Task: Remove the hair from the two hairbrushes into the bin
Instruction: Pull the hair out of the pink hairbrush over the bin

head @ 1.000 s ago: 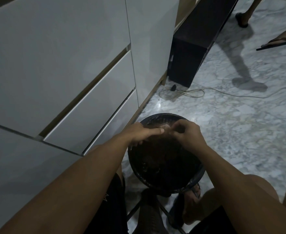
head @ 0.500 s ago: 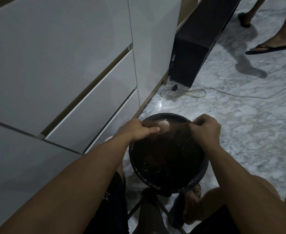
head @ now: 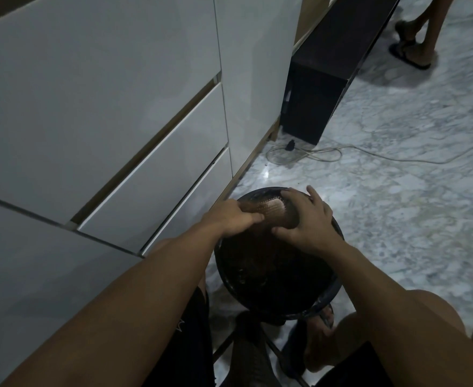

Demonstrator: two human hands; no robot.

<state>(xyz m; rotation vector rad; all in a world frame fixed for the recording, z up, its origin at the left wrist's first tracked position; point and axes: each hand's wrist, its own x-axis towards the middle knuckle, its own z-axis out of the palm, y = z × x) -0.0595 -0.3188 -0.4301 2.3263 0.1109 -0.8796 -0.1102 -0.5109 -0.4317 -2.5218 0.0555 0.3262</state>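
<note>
A pale hairbrush (head: 273, 210) with light bristles is held over a round black bin (head: 330, 296) on the floor between my legs. My left hand (head: 233, 220) grips the brush at its handle end, thumb along its side. My right hand (head: 305, 222) lies over the far end of the brush head, fingers spread and thumb underneath, touching dark hair at the bristles. The bin's inside is dark; its contents cannot be made out. Only one brush is in view.
White drawer fronts (head: 157, 174) stand close on the left. A black cabinet (head: 313, 104) sits beyond the bin, with a cable (head: 313, 155) looped on the marble floor. Another person's feet in sandals (head: 409, 55) are at the top right.
My right hand, which had pulled out to the right with a strand of hair, has come back onto the brush head with fingers spread. The person behind has walked further away.
</note>
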